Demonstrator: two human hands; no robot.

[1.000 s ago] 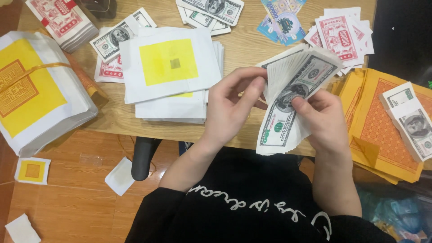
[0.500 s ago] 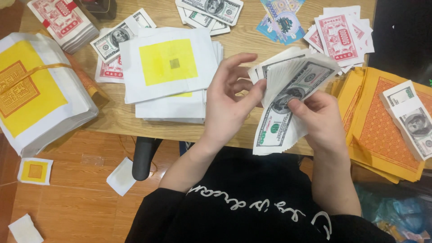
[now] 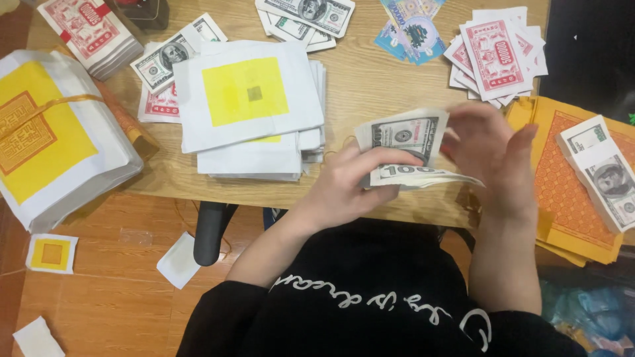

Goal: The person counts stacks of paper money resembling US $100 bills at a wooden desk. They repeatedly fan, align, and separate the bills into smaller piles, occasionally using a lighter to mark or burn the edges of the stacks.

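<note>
Centre-right of frame: left hand (image 3: 347, 188) pinches a sheaf of green banknote-style papers (image 3: 403, 149) over the table edge (image 3: 370, 86). Right hand (image 3: 493, 155) beside it, fingers spread, blurred. Step looks like counting or squaring; next needs a firm re-grip.

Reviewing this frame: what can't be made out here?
Head view only:
- Right hand: motion-blurred, so its grip on the banknote stack cannot be told.
- Banknote stack: its lower edge is hidden behind the left hand; how many notes it holds cannot be told.
- Yellow-and-white bundle: cut off by the left edge.
- Green banded notes: run off the right edge.
</note>
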